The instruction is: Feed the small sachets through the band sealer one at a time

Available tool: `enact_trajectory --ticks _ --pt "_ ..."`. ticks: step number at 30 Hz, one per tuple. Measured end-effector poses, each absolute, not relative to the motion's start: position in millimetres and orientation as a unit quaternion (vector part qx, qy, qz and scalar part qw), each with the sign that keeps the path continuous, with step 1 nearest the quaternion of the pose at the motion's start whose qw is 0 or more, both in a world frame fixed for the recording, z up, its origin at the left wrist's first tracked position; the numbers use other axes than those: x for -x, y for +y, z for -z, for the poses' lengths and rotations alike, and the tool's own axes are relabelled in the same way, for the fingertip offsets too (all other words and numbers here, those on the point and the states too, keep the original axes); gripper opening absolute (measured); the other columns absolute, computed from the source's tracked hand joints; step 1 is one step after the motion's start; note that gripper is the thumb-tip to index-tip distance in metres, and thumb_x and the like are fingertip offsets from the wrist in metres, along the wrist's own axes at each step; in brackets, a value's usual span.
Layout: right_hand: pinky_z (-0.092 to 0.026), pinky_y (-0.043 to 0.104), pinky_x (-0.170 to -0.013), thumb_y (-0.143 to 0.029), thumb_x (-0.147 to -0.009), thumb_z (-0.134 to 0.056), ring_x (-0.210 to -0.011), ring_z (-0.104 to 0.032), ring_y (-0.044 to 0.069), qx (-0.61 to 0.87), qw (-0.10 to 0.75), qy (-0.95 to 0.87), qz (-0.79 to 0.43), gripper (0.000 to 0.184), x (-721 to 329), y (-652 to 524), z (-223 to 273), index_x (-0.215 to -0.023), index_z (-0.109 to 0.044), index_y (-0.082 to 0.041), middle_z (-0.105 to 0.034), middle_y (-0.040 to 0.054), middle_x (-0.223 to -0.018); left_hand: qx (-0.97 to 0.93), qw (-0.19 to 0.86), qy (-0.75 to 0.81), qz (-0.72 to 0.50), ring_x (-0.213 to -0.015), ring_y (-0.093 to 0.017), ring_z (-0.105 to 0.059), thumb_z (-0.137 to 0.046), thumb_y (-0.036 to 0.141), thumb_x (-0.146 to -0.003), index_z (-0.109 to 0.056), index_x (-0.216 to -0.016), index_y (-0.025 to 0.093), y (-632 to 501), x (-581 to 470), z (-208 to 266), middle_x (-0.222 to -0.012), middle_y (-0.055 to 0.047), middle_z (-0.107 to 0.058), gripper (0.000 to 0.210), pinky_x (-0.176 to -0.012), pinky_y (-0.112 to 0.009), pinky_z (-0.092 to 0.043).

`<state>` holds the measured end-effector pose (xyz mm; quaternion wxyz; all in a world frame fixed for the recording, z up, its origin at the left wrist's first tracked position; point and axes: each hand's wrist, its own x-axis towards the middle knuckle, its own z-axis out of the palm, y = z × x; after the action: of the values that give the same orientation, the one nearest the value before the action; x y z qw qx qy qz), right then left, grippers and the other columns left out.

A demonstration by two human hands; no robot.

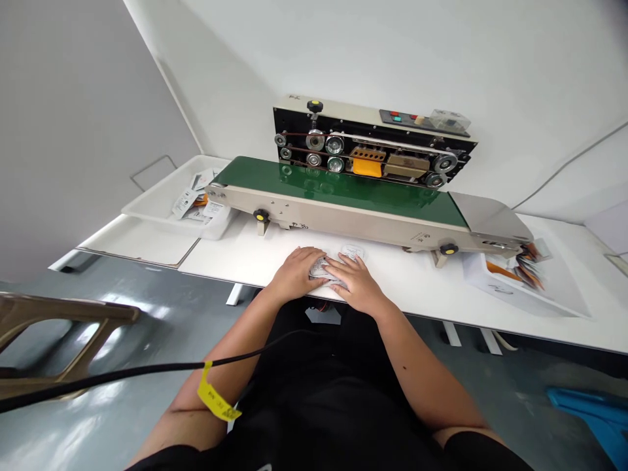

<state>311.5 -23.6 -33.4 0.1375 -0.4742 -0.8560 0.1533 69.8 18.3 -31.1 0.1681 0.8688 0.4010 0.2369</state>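
Note:
White pieces with small dark print (321, 269), paper or flat packets, I cannot tell which, lie at the table's front edge between my hands. My left hand (294, 271) is closed around their left side, thumb in front and fingers behind. Across their right part rests my right hand (360, 282), open, its fingers spread and lying flat. Another white printed piece (353, 250) shows just beyond the right fingertips. My palms hide part of the pieces.
A sealing machine (373, 157) with a green conveyor belt (318, 186) stands behind my hands. At left is a white tub (161, 208) with packets; at right, a white bin (520, 294) with orange-and-white packets. A black cable (161, 368) with a yellow tag crosses my left arm.

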Motion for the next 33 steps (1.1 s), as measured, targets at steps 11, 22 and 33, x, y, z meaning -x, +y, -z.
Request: enact_trajectory --ticks 11,22,33 --pt "-0.018 0.061 -0.135 -0.041 -0.105 -0.059 -0.164 -0.029 0.030 0.503 0.157 -0.832 -0.170 0.069 -309.3 -23.3 33.1 -0.169 -0.036 -0.027 -0.050 0.0088 -0.166 -0.840 0.239 0.397 -0.283 -0.129 -0.032 -0.067 -0.084 0.037 -0.084 -0.062 -0.141 0.025 24.5 -65.1 31.1 -0.134 -0.009 -0.075 0.062 -0.126 -0.057 -0.037" --pt "-0.021 0.065 -0.132 -0.043 -0.104 -0.059 -0.164 -0.026 0.036 0.514 0.198 -0.821 -0.152 0.063 -310.4 -23.9 33.5 -0.163 -0.047 -0.027 -0.053 0.0079 -0.164 -0.745 0.263 0.413 -0.454 -0.121 -0.027 -0.067 -0.068 0.030 -0.098 -0.082 -0.108 0.027 21.5 -55.2 35.0 -0.124 -0.009 -0.071 0.017 -0.110 -0.050 -0.055" --pt "-0.060 0.046 -0.094 -0.045 -0.097 -0.067 -0.094 -0.074 0.025 0.505 0.385 -0.604 -0.481 0.059 -256.0 -34.0 16.7 -0.151 -0.055 -0.026 -0.079 0.0046 -0.098 -0.788 0.042 0.434 -0.434 -0.133 -0.033 -0.046 -0.075 0.030 -0.096 -0.084 -0.112 0.037 10.0 -54.3 45.2 -0.152 -0.007 -0.045 0.020 -0.105 -0.051 -0.057"
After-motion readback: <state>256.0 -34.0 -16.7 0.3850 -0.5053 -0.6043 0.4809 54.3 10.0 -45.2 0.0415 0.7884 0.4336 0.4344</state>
